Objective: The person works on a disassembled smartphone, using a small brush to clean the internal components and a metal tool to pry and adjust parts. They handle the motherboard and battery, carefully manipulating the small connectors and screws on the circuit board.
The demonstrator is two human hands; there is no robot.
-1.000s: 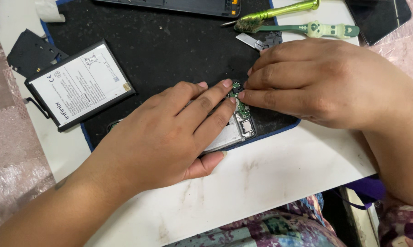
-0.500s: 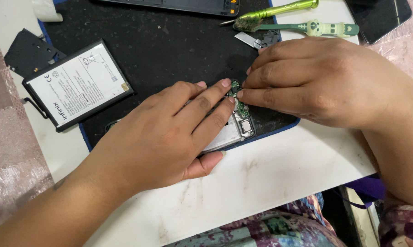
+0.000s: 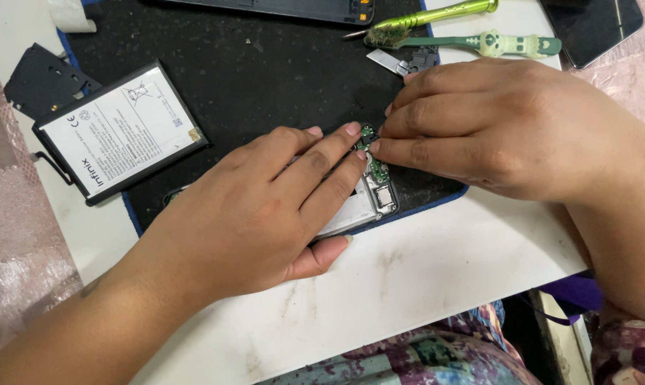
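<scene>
A white-labelled flat black phone battery (image 3: 119, 132) is laid far left on the black work mat (image 3: 265, 78), well apart from both hands. The left hand (image 3: 255, 210) is pressed flat, fingers together, over the opened silver phone frame (image 3: 369, 203). The small green circuit board (image 3: 372, 153), long axis running away from the table edge, is pinched between both sets of fingertips. The right hand (image 3: 494, 125), fingers together, is set just right of it, equally near.

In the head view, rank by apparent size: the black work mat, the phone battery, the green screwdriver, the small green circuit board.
Largest to smallest:
1. black work mat
2. phone battery
3. green screwdriver
4. small green circuit board, partly hidden by both hands' fingers
</scene>
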